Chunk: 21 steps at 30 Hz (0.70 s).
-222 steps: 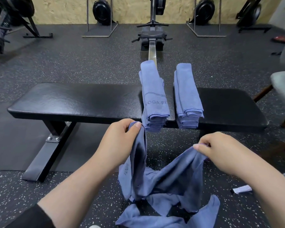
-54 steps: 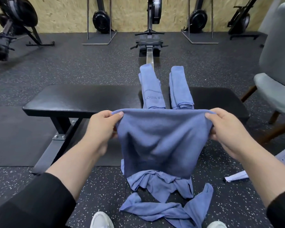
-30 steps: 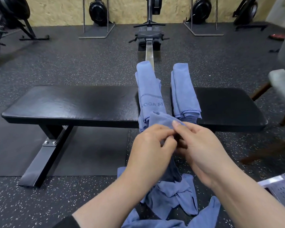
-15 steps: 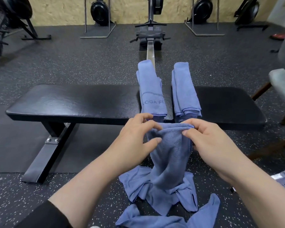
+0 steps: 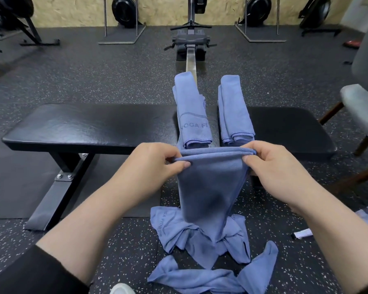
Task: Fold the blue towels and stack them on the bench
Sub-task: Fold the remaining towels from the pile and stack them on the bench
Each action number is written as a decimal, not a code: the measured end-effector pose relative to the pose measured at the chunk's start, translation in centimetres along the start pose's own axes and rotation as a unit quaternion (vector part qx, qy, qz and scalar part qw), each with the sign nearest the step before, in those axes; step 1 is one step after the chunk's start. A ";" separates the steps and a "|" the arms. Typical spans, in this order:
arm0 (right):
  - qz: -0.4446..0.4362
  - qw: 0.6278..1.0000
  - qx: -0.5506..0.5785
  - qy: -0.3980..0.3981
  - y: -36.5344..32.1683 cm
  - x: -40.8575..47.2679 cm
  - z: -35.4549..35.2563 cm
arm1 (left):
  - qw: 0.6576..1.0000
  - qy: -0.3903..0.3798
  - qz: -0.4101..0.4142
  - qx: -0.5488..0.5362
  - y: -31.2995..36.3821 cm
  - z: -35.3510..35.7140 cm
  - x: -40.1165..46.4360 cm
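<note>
We pinch the doubled top edge of a soft blue towel (image 5: 210,183), left hand (image 5: 151,164) and right hand (image 5: 272,164) at opposite corners, so it hangs before the black padded bench (image 5: 89,126). Two folded blue stacks (image 5: 192,115) rest there; loose towels (image 5: 202,255) lie on the floor.

Speckled black rubber floor (image 5: 94,77) — a chipboard wall (image 5: 162,9) behind, a rower (image 5: 190,42) and upright machines (image 5: 123,11) along it. A grey chair (image 5: 361,107) stands at right.
</note>
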State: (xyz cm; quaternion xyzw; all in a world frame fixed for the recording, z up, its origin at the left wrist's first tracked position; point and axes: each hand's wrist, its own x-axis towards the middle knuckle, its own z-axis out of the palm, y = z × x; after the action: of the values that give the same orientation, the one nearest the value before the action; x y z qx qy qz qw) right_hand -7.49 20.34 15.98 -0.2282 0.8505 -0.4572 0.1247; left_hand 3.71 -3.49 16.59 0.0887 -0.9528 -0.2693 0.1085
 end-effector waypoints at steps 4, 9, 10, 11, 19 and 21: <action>-0.057 0.997 -0.007 0.044 -0.8 -0.4 0.1 | 0.997 0.035 -0.027 -0.064 0.6 -0.6 -0.1; -0.115 0.990 -0.018 0.086 -1.4 -1.5 0.3 | 0.990 0.053 -0.019 -0.129 1.1 -1.0 -0.6; -0.120 0.988 -0.013 0.094 -1.5 -1.6 0.3 | 0.988 0.049 -0.019 -0.145 1.2 -1.1 -0.7; -0.127 0.987 -0.010 0.097 -1.7 -1.9 0.3 | 0.986 0.043 -0.021 -0.158 1.2 -1.2 -0.8; -0.121 0.988 0.012 0.097 -2.0 -2.5 1.3 | 0.985 -0.004 -0.051 -0.165 1.7 -1.2 -1.6; -0.082 0.991 0.028 0.103 -1.9 -2.5 1.9 | 0.981 -0.008 -0.077 -0.176 1.8 -0.5 -1.5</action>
State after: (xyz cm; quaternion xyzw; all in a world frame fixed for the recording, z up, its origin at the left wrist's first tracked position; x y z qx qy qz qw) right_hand -4.05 19.30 16.48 -0.2453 0.8244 -0.5102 0.0048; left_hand 5.11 -1.92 17.70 0.1394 -0.8818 -0.4407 0.0934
